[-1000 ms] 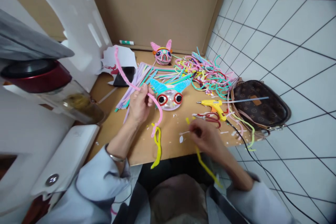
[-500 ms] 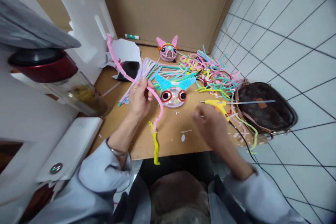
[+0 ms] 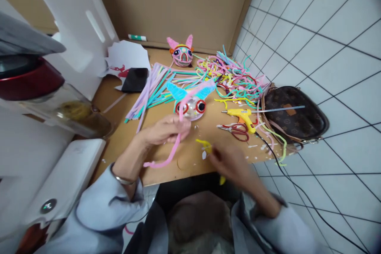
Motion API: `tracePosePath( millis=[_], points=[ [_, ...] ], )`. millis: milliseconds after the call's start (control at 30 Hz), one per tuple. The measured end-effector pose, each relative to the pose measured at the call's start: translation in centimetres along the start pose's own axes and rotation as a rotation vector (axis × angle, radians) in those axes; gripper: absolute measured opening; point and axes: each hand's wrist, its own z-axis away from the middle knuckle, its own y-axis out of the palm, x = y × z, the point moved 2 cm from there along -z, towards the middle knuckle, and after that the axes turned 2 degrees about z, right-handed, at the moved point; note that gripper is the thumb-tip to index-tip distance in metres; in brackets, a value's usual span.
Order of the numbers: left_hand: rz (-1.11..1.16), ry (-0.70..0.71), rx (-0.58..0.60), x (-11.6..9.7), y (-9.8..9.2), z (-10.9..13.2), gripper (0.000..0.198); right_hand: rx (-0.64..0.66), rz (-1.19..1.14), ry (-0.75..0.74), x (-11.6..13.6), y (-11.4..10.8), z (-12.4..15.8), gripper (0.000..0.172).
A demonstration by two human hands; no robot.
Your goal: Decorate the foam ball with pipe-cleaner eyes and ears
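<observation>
A long pink pipe cleaner (image 3: pixel 175 147) is pinched in my left hand (image 3: pixel 169 130); its upper part curves in front of the mask-like craft face (image 3: pixel 195 114) and its lower end bends left. That face has blue fuzzy ears and red-rimmed black eyes. My right hand (image 3: pixel 230 162), blurred by motion, is closed on a yellow pipe cleaner (image 3: pixel 204 144), which sticks out on both sides of the fingers. Red-handled scissors (image 3: pixel 239 131) lie beyond my right hand, just below a yellow glue gun (image 3: pixel 242 116) with a glue stick in it.
Striped bundles of pipe cleaners (image 3: pixel 154 91) and a tangled colourful heap (image 3: pixel 232 75) spread across the table. A pink-eared craft face (image 3: pixel 182 56) stands behind. A black phone (image 3: pixel 135 80) lies left, near a jar (image 3: pixel 68 107). A brown bag (image 3: pixel 294 113) and a cord (image 3: pixel 282 168) are right.
My left hand has moved right and nearer, turning the pink pipe cleaner. The yellow pipe cleaner is now in my right hand, which has come down from beside the glue gun. The scissors now show.
</observation>
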Motion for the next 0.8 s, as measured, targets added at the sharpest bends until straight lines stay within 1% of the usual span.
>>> tracePosePath(
  millis=[33,67,100,133,167,200,233,267,300,333,367,400,467,533,633,800],
  points=[
    [-0.035,-0.069,0.118,0.0,0.6,0.1,0.054,-0.037,-0.002,0.051,-2.4,-1.8,-0.5,0.026],
    [-0.066,-0.109,0.204,-0.1,1.1,0.2,0.055,-0.110,0.067,0.149,-4.7,-3.5,-1.1,0.022],
    [-0.094,-0.138,0.272,0.0,1.5,0.2,0.056,-0.254,0.185,0.234,-6.5,-5.2,-1.9,0.015],
    [-0.115,-0.157,0.317,0.0,1.8,0.0,0.057,-0.364,0.292,0.301,-7.8,-6.4,-2.7,0.016],
    [-0.130,-0.169,0.340,0.1,2.0,-0.1,0.058,-0.419,0.341,0.343,-8.4,-7.1,-3.5,0.023],
    [-0.141,-0.176,0.345,0.3,2.0,-0.3,0.059,-0.443,0.341,0.340,-8.4,-7.2,-4.1,0.022],
    [-0.149,-0.178,0.337,0.4,1.9,-0.5,0.060,-0.441,0.298,0.308,-7.7,-6.8,-4.5,0.018],
    [-0.156,-0.174,0.318,0.6,1.7,-0.6,0.060,-0.419,0.224,0.258,-6.7,-6.0,-4.6,0.021],
    [-0.163,-0.165,0.291,0.7,1.4,-0.7,0.060,-0.436,0.149,0.197,-5.3,-5.1,-4.5,0.025],
    [-0.169,-0.154,0.264,0.8,1.2,-0.8,0.059,-0.427,0.095,0.167,-3.9,-4.0,-4.2,0.028],
    [-0.175,-0.147,0.240,0.9,0.9,-0.8,0.059,-0.455,0.061,0.133,-2.5,-3.1,-3.8,0.028],
    [-0.178,-0.146,0.226,1.0,0.7,-0.8,0.058,-0.489,0.039,0.116,-1.3,-2.3,-3.4,0.029],
    [-0.177,-0.158,0.225,1.1,0.5,-0.8,0.057,-0.541,0.011,0.119,0.2,-1.5,-2.5,0.029],
    [-0.183,-0.176,0.246,1.2,0.6,-0.7,0.056,-0.562,0.005,0.098,0.8,-1.4,-2.0,0.027],
    [-0.206,-0.184,0.264,1.2,1.0,-0.8,0.057,-0.566,-0.024,0.011,1.0,-2.0,-1.7,0.019],
    [-0.211,-0.181,0.232,1.3,1.0,-0.8,0.056,-0.588,-0.055,-0.074,1.0,-2.5,-1.8,0.014]
  ],
)
